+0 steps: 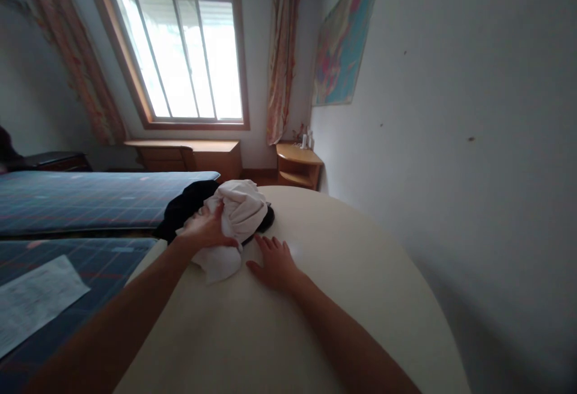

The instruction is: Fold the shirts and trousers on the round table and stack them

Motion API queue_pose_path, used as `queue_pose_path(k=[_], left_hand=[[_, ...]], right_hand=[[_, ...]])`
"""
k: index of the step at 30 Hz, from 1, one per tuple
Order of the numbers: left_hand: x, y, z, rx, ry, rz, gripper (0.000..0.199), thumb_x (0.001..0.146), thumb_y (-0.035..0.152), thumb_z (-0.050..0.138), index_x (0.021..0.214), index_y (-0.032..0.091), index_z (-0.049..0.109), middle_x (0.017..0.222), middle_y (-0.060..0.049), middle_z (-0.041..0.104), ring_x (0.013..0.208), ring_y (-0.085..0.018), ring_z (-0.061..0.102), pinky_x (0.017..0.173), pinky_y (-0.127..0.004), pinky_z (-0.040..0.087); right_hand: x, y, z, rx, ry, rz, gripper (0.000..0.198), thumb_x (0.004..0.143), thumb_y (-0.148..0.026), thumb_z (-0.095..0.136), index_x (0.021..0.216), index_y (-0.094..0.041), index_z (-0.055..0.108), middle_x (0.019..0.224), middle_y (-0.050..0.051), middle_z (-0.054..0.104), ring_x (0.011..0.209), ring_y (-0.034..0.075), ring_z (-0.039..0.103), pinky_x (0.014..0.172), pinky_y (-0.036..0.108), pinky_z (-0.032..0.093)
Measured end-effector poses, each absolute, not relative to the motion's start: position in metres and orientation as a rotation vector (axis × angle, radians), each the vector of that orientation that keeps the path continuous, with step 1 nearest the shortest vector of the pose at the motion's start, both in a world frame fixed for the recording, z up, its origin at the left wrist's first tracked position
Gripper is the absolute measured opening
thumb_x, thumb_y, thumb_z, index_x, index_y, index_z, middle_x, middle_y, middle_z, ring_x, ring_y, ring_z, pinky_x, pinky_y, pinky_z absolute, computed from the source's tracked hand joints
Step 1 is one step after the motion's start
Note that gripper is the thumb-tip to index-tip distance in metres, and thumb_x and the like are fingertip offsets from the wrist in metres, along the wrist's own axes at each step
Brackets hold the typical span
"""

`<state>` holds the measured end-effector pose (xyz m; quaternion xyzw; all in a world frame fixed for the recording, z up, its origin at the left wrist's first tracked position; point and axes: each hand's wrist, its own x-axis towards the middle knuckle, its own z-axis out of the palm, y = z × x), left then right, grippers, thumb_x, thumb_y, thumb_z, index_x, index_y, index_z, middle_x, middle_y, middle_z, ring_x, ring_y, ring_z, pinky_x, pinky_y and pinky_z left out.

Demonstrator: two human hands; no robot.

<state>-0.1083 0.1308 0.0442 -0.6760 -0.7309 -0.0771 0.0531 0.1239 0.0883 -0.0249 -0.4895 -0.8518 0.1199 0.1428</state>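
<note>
A crumpled white cloth [246,205], perhaps a garment, is bunched up at the far left of the round cream table [342,250]. My left hand [205,229] lies over its near left side, fingers and thumb spread around the folds and gripping them. One loose white flap hangs below that hand onto the tabletop. Behind and to the left is a black cloth [187,202], and a dark edge also shows under the white bundle at its right. Just right of the bundle, my right hand [277,265] rests palm down with fingers apart, holding nothing.
Beds with blue plaid mattresses [103,199] stand at the left, and a paper sheet [40,298] lies on the nearer one. A wooden desk [211,148] is below the window. A corner shelf [300,157] holds small items. The white wall [451,112] runs along the right.
</note>
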Motion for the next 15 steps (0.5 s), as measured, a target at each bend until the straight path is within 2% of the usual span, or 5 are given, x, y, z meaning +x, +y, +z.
queue_pose_path(k=[3,9,15], left_hand=[[-0.099,0.129,0.035,-1.982,-2.258,-0.222,0.132,0.052,0.071,0.077,0.154,0.010,0.020,0.136,-0.036,0.044,0.117,-0.054,0.052,0.085,-0.057,0.048],[-0.100,0.145,0.032,-1.880,-2.317,-0.320,0.120,0.062,0.064,0.076,0.153,0.011,0.019,0.136,-0.034,0.044,0.117,-0.052,0.052,0.087,-0.056,0.046],[-0.117,0.172,0.035,-1.808,-2.425,-0.371,0.118,0.066,0.063,0.076,0.154,0.011,0.017,0.142,-0.032,0.040,0.123,-0.053,0.046,0.091,-0.056,0.043]], right_hand=[[0.107,0.102,-0.027,-1.406,-2.455,0.314,0.074,0.093,-0.062,0.043,0.153,-0.022,0.029,0.154,0.015,0.039,0.142,0.037,0.030,0.113,0.060,0.021],[0.080,0.137,-0.032,-1.424,-2.477,0.279,0.056,0.096,-0.057,0.040,0.145,-0.030,0.043,0.153,0.009,0.042,0.142,0.038,0.027,0.110,0.068,0.018],[0.074,0.145,-0.031,-1.396,-2.502,0.202,0.049,0.100,-0.048,0.037,0.142,-0.026,0.046,0.152,0.011,0.042,0.141,0.032,0.032,0.111,0.059,0.026]])
